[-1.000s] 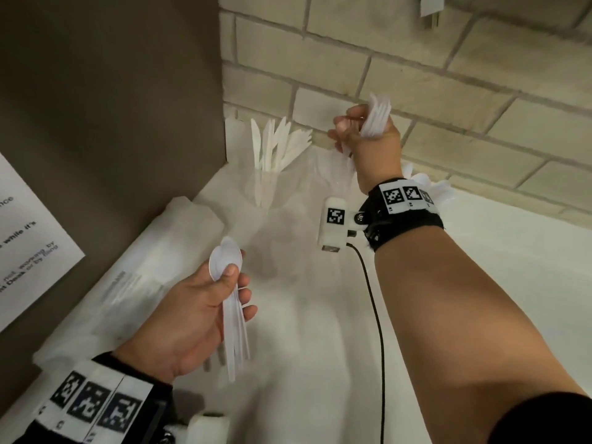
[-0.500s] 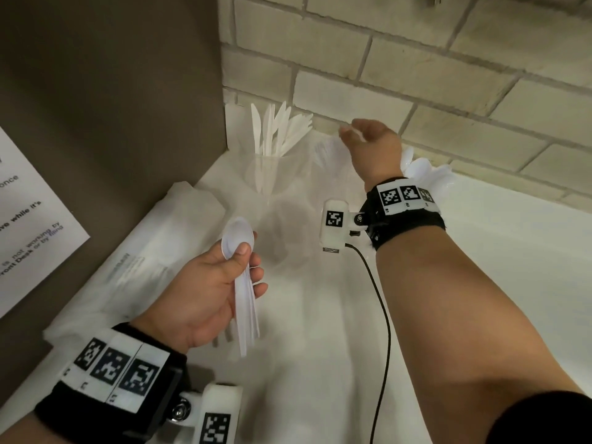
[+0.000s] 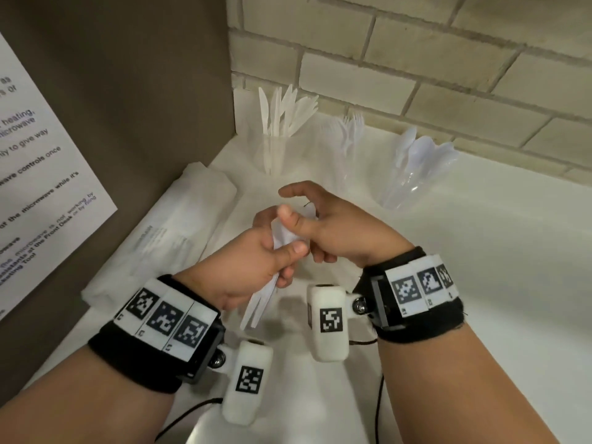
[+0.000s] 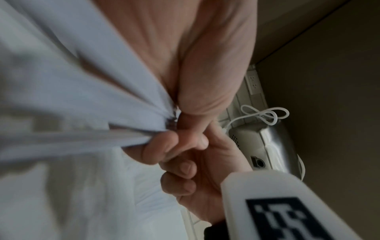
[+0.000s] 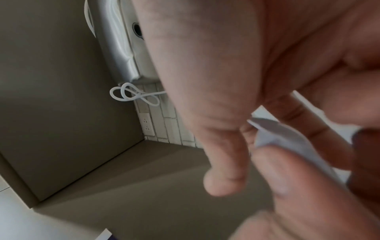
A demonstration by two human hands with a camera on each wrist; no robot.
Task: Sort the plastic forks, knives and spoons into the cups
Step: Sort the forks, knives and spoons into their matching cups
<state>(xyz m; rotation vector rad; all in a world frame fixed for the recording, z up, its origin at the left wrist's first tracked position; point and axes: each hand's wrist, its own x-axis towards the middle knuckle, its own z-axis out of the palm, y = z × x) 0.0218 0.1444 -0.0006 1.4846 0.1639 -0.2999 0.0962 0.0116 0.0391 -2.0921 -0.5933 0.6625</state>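
My left hand grips a bunch of white plastic spoons, handles pointing down and left. My right hand has met it over the counter and pinches the spoon bowls between thumb and fingers, its forefinger stretched out above. The left wrist view shows the spoons blurred, fanning out of my curled fingers. Three clear cups stand at the back wall: the knives cup on the left, the forks cup in the middle, the spoons cup on the right.
A wrapped white packet lies along the left edge of the white counter. A brown side panel with a printed notice closes off the left, and a brick wall the back. Bare counter stretches to the right.
My right hand held forks up near the middle cup, lowered to it, then came back empty to the spoons in my left hand. The left hand moved right towards the middle.
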